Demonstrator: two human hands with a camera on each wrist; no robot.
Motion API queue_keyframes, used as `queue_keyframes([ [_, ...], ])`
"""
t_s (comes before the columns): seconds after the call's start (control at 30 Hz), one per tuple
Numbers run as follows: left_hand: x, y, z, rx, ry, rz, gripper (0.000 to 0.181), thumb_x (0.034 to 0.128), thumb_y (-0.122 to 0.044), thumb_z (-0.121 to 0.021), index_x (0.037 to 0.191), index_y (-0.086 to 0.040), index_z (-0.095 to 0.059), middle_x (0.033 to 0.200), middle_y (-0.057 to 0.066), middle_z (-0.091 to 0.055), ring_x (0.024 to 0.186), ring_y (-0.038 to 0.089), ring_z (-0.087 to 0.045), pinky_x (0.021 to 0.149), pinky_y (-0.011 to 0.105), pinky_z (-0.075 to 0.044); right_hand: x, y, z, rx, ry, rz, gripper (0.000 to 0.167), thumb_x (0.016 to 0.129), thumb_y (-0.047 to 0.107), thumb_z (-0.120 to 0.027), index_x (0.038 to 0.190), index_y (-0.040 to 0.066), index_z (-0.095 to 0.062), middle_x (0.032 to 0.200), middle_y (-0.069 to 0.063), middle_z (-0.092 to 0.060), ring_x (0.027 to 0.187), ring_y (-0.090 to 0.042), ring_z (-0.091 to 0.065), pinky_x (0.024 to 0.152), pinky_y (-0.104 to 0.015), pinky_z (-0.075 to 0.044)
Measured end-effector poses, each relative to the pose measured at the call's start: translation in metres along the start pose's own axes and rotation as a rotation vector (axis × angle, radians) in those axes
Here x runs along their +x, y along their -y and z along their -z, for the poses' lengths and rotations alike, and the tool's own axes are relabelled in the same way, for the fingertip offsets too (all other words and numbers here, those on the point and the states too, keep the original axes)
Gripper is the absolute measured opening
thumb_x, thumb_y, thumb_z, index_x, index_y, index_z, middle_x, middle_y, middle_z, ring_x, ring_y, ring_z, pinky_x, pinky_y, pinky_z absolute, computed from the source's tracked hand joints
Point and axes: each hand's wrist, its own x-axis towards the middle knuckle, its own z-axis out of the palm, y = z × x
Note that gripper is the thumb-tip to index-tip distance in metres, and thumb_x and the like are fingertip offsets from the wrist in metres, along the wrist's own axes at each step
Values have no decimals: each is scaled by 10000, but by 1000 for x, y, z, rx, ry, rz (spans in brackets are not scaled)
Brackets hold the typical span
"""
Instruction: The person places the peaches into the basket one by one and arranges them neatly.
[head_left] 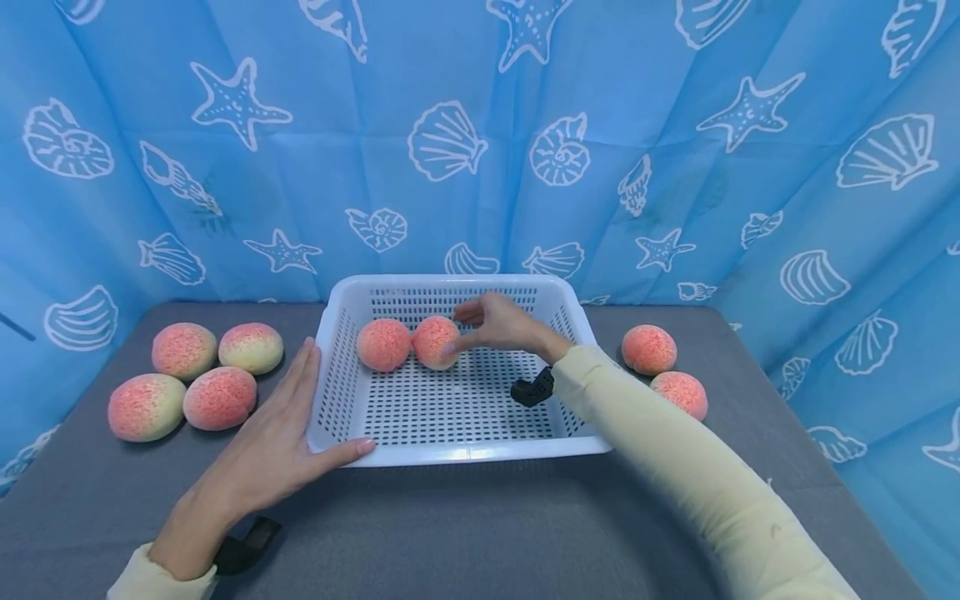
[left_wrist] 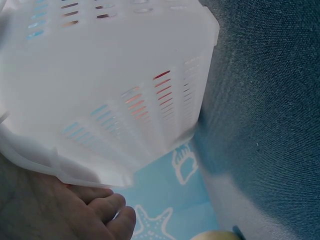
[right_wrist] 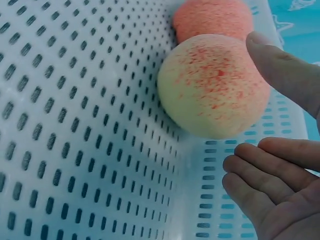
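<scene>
A white perforated plastic basket (head_left: pixel 480 454) stands on the grey cloth, with two peaches inside, a pink one (head_left: pixel 384 344) at left and a paler peach (right_wrist: pixel 212 92) beside it. My right hand (head_left: pixel 504 323) is inside the basket at that second peach. Its thumb (right_wrist: pixel 280 65) lies against or just before the peach's side, while the other fingers are extended and apart from it. My left hand (head_left: pixel 270 454) rests at the basket's front left corner, fingers straight along the outer left side, thumb on the front rim. Part of the left hand (left_wrist: pixel 75 210) shows under the rim.
Several peaches (head_left: pixel 220 398) lie on the cloth left of the basket. Two more peaches (head_left: pixel 649 349) lie to its right, one partly behind my right sleeve (head_left: pixel 675 467). A blue shell-patterned curtain (head_left: pixel 480 217) hangs behind and beside the grey table (head_left: pixel 465 533).
</scene>
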Motion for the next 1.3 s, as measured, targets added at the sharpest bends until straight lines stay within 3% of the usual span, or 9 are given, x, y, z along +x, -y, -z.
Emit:
queue_keyframes([
  [0.17, 1, 1, -1, 1, -8, -10, 1302, 798, -751, -687, 1606, -179, 159, 1689, 70, 126, 1520, 426, -108, 1087, 707, -258, -4, 2, 5, 55, 0, 24, 769, 787, 266, -898, 1417, -10, -554, 1439, -159, -564, 1335, -320, -532, 1073, -448, -445],
  [0.37, 0, 0, -1, 6, -6, 3, 1308, 789, -765, -682, 1607, -182, 157, 1689, 74, 128, 1524, 424, -93, 1089, 714, -246, -18, 10, 20, 101, -29, 123, 758, 838, 283, -861, 1437, -38, -527, 1426, -163, -575, 1332, -323, -536, 1062, -413, -458],
  [0.53, 0, 1, -1, 7, -6, 9, 1314, 784, -773, -679, 1607, -183, 157, 1688, 74, 135, 1528, 423, -75, 1094, 719, -234, -40, 13, 35, 144, -52, 196, 752, 847, 269, -854, 1457, -14, -516, 1423, -142, -585, 1322, -309, -549, 1054, -399, -465],
  [0.77, 0, 1, -2, 8, -14, -6, 1300, 794, -759, -681, 1609, -176, 148, 1688, 70, 133, 1530, 411, -77, 1094, 709, -246, -79, 9, 52, 233, -102, 237, 738, 851, 215, -852, 1464, -9, -508, 1439, -133, -574, 1354, -270, -521, 1109, -440, -404],
  [0.9, 0, 0, -2, 7, -15, -10, 1292, 799, -757, -678, 1610, -175, 144, 1688, 67, 132, 1528, 410, -88, 1092, 703, -257, -102, 0, 59, 240, -143, 220, 747, 850, 203, -853, 1479, 14, -498, 1463, -118, -553, 1372, -241, -503, 1093, -386, -420],
  [1.13, -1, 0, -1, 12, -15, -10, 1292, 799, -760, -675, 1612, -166, 135, 1689, 72, 128, 1528, 415, -91, 1099, 698, -253, -137, -28, 69, 291, -215, 207, 721, 870, 97, -819, 1486, -30, -467, 1483, -173, -522, 1399, -319, -459, 1017, -278, -465],
  [1.3, -1, 1, -2, 8, -13, -6, 1297, 797, -762, -676, 1610, -169, 140, 1688, 69, 133, 1527, 414, -89, 1100, 697, -253, -160, -49, 72, 295, -292, 183, 706, 888, 110, -805, 1488, -33, -463, 1471, -198, -527, 1369, -282, -498, 969, -233, -490],
])
